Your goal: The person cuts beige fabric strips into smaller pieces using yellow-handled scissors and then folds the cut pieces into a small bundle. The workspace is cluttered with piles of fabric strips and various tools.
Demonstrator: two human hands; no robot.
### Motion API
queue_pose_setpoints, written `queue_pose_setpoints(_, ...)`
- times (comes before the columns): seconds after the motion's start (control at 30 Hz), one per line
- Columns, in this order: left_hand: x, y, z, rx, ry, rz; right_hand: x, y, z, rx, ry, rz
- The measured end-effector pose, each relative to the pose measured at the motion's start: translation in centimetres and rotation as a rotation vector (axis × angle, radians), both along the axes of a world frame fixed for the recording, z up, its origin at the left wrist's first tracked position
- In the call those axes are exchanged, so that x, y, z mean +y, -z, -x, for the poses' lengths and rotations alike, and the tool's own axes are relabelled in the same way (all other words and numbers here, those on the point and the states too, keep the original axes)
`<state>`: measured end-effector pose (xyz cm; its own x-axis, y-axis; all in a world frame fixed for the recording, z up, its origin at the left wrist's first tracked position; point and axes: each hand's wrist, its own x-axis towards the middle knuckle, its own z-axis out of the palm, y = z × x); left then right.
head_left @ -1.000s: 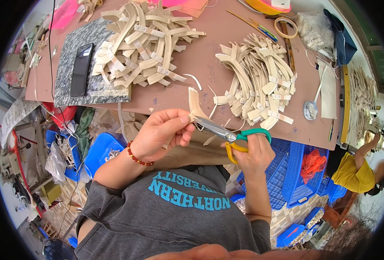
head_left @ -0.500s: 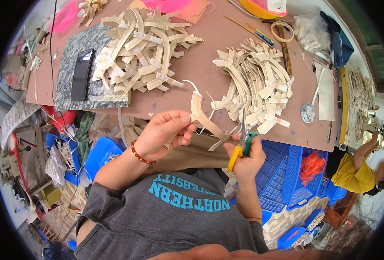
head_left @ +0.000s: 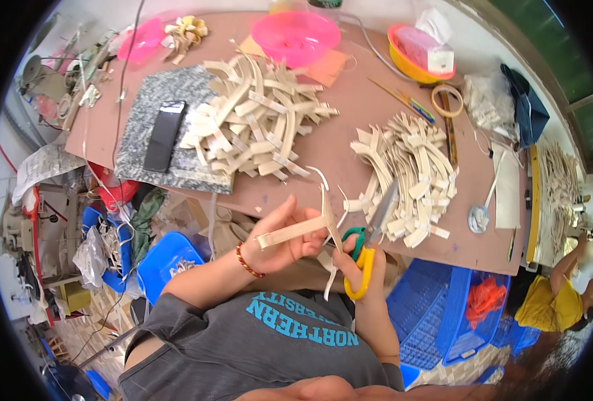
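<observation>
Head view: the left hand [head_left: 280, 224] is palm up with loosely spread fingers, a beige fabric strip [head_left: 290, 233] lying across it. The right hand [head_left: 378, 273] is closed around the scissors [head_left: 377, 224], blades pointing away from the body. Its thumb and forefinger appear to pinch the strip's near end; exact contact is blurred. The strip therefore spans the gap between both hands, just past the table edge, with thin loose tails above and below.

Handling, in judgement: support the strip flat on the left fingers, keep the blade points turned outward, and separate the tails from the body of the strip before any blade comes near. A firmer left pinch would limit twisting.

Surface: the brown table [head_left: 330, 147] bears a loose pile of strips [head_left: 263, 120] beyond the left hand and a tidier pile [head_left: 410, 180] beyond the right. Farther left, a phone [head_left: 165, 137] lies on a speckled slab [head_left: 136, 147].

Room: a blue bin [head_left: 155, 274] stands left of the left forearm; a blue crate [head_left: 457, 321] holding a red bag [head_left: 485, 301] stands right of the right hand. Farther right, a person in yellow [head_left: 544, 304] is present.
</observation>
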<state>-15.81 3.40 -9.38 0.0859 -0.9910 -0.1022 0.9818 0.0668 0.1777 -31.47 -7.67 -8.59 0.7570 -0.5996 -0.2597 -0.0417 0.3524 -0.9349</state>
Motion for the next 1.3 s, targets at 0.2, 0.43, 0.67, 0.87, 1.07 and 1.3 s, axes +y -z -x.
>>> queue_pose_setpoints(0.2,-0.1,-0.5,1.7,-0.888,-0.237,-0.251,1.1,-0.4,-1.7,-0.028,-0.151,-0.117)
queue_pose_setpoints(0.43,-1.3,-4.5,-7.9,-1.130,-0.613,-0.507,0.9,0.2,-0.9,-0.182,0.067,-0.031)
queue_pose_setpoints(0.67,-3.1,-6.4,-18.0,-2.476,-1.174,-0.673,-0.7,3.6,5.0,0.033,0.279,0.188)
queue_pose_setpoints(0.87,-5.4,-2.2,-4.9,-2.253,-0.435,-0.153,-2.2,4.5,9.6,0.102,0.560,0.232)
queue_pose_setpoints(1.07,-11.7,1.2,4.1,-2.400,-0.271,-0.039,-6.1,3.5,11.0,0.374,0.614,0.516)
queue_pose_setpoints(1.3,-16.9,4.9,4.1,-2.581,-0.245,-0.265,-12.2,3.6,12.5,0.774,0.521,1.084)
